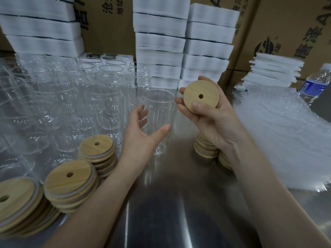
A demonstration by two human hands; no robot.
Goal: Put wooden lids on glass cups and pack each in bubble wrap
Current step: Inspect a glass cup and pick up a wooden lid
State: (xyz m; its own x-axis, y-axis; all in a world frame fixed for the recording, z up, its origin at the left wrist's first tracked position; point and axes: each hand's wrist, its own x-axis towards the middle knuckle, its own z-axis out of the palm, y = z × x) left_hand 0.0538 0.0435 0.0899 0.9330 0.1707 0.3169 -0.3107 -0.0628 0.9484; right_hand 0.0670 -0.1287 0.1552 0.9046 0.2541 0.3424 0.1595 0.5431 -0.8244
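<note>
Glass cup [159, 108] stands upright on the table [179, 194], mouth up, between both hands. Left hand [141, 129] spread open around its side, grip not closed. Right hand [215, 122] pinches a wooden lid [201, 96] just right of the rim, level with it, so the lid likely goes left.

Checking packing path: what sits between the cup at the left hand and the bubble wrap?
In the head view: the right hand holding a wooden lid, and short lid stacks on the steel table.
</note>
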